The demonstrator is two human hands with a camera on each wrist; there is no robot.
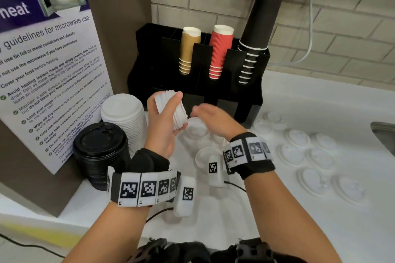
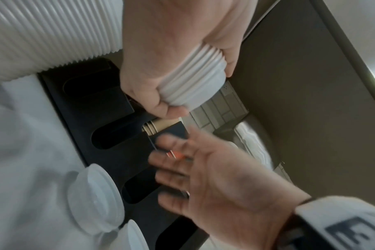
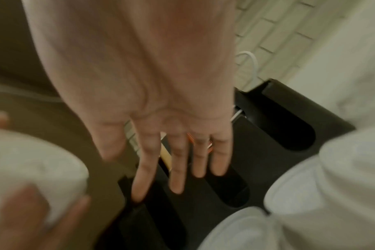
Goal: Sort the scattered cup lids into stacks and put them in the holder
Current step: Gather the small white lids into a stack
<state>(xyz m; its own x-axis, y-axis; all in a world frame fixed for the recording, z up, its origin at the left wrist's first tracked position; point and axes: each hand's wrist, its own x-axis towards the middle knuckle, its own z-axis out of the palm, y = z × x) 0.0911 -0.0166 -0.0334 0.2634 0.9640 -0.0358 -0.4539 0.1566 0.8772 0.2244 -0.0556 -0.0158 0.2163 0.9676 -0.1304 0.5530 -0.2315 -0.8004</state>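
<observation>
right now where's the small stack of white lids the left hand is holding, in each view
Head: small stack of white lids, centre, gripped by the left hand.
Left wrist: upper centre.
Right wrist: blurred, lower left.
Shared landmark: black holder.

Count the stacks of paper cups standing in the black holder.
3. A brown stack stands on the left, a red stack in the middle and a taller black stack on the right of the holder.
</observation>
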